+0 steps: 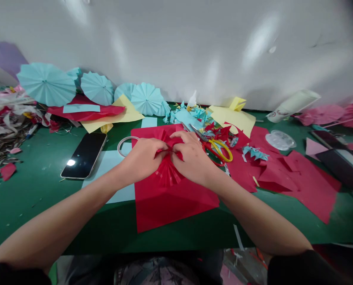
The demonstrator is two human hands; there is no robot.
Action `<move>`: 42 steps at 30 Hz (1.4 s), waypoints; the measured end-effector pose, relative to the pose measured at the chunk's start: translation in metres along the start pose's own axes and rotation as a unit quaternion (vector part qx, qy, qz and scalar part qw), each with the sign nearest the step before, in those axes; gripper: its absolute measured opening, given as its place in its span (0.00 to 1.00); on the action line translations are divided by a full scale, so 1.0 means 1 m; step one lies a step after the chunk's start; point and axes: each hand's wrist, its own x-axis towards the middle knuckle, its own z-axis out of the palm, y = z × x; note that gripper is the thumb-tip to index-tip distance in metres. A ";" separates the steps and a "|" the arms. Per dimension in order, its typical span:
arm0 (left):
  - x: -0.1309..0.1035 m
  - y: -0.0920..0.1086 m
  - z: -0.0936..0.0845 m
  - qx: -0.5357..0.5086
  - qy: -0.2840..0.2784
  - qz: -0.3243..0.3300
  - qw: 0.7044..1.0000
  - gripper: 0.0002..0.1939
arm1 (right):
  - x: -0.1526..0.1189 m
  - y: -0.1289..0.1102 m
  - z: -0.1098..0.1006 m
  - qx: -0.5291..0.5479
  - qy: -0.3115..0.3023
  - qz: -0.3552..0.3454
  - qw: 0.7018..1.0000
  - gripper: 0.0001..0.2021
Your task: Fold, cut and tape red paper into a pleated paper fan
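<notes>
A red pleated paper fan [168,174] is pinched at its centre by both of my hands, its folds spreading above and below the fingers. My left hand [145,156] grips it from the left, thumb and forefinger closed. From the other side my right hand [191,156] closes on the same gathered middle, so the two hands nearly meet. Underneath lies a flat red paper sheet [176,209]. Close by the left hand, a white tape roll [123,146] rests on light blue paper [119,194]. Scissors with yellow and red handles [220,150] lie just right of my right hand.
Light blue paper rosettes [46,85] lean along the wall. A smartphone [84,155] lies at left, near a pile of scraps [4,118]. Cut red paper [309,178], a clear round plastic piece [280,140] and a pale cylinder [293,105] occupy the right of the green table [46,213].
</notes>
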 end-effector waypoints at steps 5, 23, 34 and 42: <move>0.000 0.000 -0.001 0.001 -0.001 -0.017 1.000 0.12 | 0.000 -0.001 -0.002 -0.004 -0.006 0.000 1.000 0.10; -0.001 0.004 -0.003 -0.041 0.006 -0.036 0.998 0.12 | -0.001 -0.001 -0.001 -0.007 -0.020 -0.001 1.000 0.12; -0.001 0.006 -0.001 -0.063 0.014 -0.048 0.997 0.12 | -0.001 -0.003 -0.001 0.013 -0.022 0.007 1.000 0.10; 0.001 0.005 -0.002 -0.071 0.025 -0.056 0.996 0.09 | -0.001 -0.001 0.001 0.009 -0.001 0.006 1.000 0.10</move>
